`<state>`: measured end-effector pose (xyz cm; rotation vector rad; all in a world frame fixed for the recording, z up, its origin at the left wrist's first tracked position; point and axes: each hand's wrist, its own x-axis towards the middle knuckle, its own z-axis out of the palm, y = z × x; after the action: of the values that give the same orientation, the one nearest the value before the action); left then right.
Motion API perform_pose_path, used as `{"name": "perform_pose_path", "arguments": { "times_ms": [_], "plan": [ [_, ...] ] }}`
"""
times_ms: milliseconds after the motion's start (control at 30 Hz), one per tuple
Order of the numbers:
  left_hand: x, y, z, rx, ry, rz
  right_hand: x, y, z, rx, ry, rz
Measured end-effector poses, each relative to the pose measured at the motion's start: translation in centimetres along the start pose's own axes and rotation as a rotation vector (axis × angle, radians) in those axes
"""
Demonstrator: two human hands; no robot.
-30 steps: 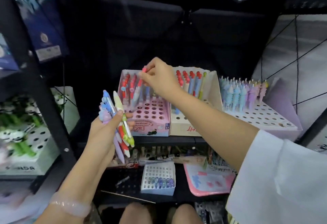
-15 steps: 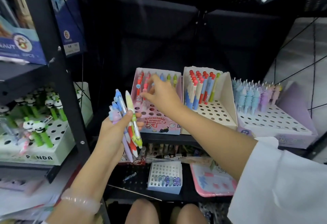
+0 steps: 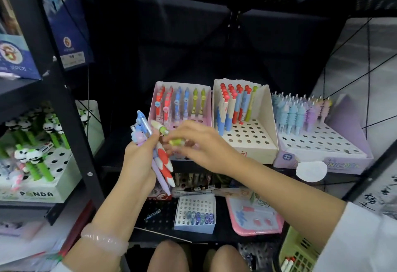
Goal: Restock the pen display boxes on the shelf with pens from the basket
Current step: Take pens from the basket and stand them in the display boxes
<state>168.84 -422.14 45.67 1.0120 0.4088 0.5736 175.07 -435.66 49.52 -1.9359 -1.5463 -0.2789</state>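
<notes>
Fingers of right hand (image 3: 202, 143) pinching a yellow-green plastic pen (image 3: 175, 142), blurred, just in front of pink cardboard display box (image 3: 206, 100) with punched round holes. Left hand (image 3: 139, 155) clenched round a bundle of smooth pastel pens (image 3: 162, 160), left of that box. Risk: slick barrels fanning loose and sliding out during the pull. Green slatted basket (image 3: 296, 250) well below-right of that box.

Three perforated cardboard pen display boxes set side by side on black metal shelf (image 3: 137, 167): pink box (image 3: 205, 104) left, cream box (image 3: 265, 121) middle, lilac box (image 3: 348, 143) right. Green plastic basket (image 3: 298, 250) placed below, at right.
</notes>
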Motion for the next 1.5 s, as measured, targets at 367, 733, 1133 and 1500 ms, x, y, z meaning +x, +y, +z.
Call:
{"name": "perform_pose_path", "arguments": {
  "times_ms": [367, 733, 1133, 1500],
  "plan": [
    [-0.2, -0.4, 0.2, 0.25, -0.057, 0.086, 1.3, 2.0, -3.5, 0.8, 0.185, 0.492],
    [0.7, -0.3, 2.1, 0.311, -0.085, 0.189, 6.5, 3.3, -6.3, 0.219, 0.439, 0.488],
    [2.0, -0.4, 0.4, 0.222, -0.108, 0.124, 9.7, 7.9, -6.1, -0.394, -0.111, 0.618],
    [1.2, -0.5, 0.8, 0.198, -0.156, 0.128, 9.6, 5.6, -4.6, -1.179, -0.468, 0.416]
  ]
}}
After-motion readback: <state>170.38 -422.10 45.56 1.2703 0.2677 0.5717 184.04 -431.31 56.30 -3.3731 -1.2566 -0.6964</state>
